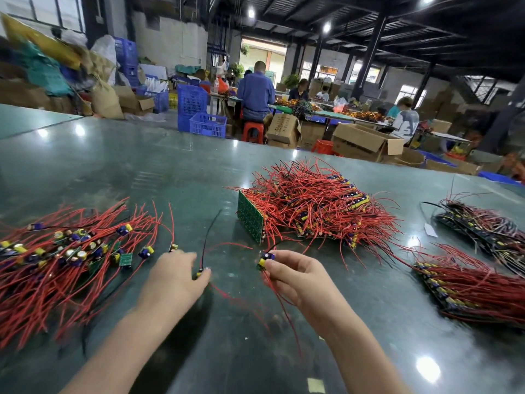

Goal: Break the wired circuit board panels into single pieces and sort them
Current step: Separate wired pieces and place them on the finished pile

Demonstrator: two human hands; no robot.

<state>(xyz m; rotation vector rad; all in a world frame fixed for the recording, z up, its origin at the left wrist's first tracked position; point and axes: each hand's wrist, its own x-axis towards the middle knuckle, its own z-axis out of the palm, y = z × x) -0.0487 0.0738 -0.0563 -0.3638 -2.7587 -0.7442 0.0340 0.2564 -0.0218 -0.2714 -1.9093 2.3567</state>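
1. Red-wired single board [265, 258], blue + yellow caps on top, pinched in right hand [295, 275] between thumb and curled fingers, held just above the surface [142, 172]; its red leads hang down under the hand.
2. Left hand [177, 275] blurred, palm down, reaching toward the left pile; a small piece w/ a black lead [205, 248] sits at its fingertips – can't tell if it's gripped or just touched.
3. Sorted singles pile [65, 251] lies on the left of the surface: loose small green boards w/ caps, red wires fanned toward the near edge.
4. Unbroken panel stack [309, 206] centre-right, beyond right hand; one green panel [250, 220] stands on edge at its left side, red wires bristling all over.
5. Far right: another panel bundle w/ red wires [468, 282] near the edge, and a darker bundle w/ black wires [483, 228] behind it.
6. Bkgd: people seated at benches, blue crates [199, 115], cardboard boxes [366, 142], red stools [252, 132].
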